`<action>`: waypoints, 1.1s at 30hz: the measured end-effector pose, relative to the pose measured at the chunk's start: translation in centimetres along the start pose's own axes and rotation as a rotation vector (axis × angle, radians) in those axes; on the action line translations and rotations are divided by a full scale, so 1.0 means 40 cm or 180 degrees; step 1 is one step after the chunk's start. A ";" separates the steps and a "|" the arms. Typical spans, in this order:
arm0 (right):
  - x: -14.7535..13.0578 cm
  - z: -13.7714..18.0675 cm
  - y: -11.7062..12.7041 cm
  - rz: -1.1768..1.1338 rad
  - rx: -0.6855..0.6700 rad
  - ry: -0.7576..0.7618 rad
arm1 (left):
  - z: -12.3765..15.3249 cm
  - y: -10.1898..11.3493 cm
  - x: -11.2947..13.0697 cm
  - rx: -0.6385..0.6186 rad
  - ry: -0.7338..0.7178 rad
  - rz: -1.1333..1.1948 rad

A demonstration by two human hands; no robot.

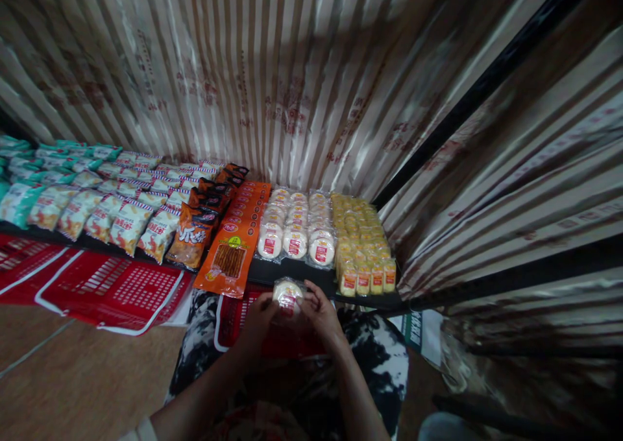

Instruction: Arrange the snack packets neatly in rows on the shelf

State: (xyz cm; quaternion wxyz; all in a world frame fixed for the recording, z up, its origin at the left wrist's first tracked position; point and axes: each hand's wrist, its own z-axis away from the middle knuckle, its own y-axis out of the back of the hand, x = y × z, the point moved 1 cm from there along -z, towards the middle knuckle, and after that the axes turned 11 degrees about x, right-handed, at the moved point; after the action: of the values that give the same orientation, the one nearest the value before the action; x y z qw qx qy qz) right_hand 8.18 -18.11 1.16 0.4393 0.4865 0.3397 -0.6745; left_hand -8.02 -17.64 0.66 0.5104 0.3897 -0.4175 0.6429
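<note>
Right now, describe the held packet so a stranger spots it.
Before the curtain runs a black shelf. Nearer, the left hand and right hand hold the packet: round, white, red-labelled. Its twins sit on the shelf; it alone is held.

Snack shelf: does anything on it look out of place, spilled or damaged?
The long orange packet seems to jut past the front edge of the black shelf, while the round white packs beside it stop short. No spill or damage shows.

L hand [260,316] + R hand [320,311] hold wrapped rnd snack [287,296] nr blk shelf [287,274].
</note>
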 end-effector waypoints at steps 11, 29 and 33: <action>-0.001 -0.002 0.002 -0.0036 -0.0160 0.0125 | -0.022 -0.043 0.030 0.0093 -0.0072 0.0248; -0.055 -0.056 -0.020 -0.0205 0.0312 0.0416 | -0.049 -0.064 0.086 0.0403 0.0089 0.0863; -0.064 -0.069 -0.026 -0.0272 0.0479 0.0466 | -0.055 -0.067 0.090 0.0491 0.0082 0.0889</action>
State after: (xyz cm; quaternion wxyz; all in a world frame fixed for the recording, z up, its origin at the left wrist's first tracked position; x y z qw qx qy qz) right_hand 8.57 -14.58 2.80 0.3464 0.5511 0.3396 -0.6789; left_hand -6.17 -14.05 3.62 0.3899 0.3576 -0.4104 0.7427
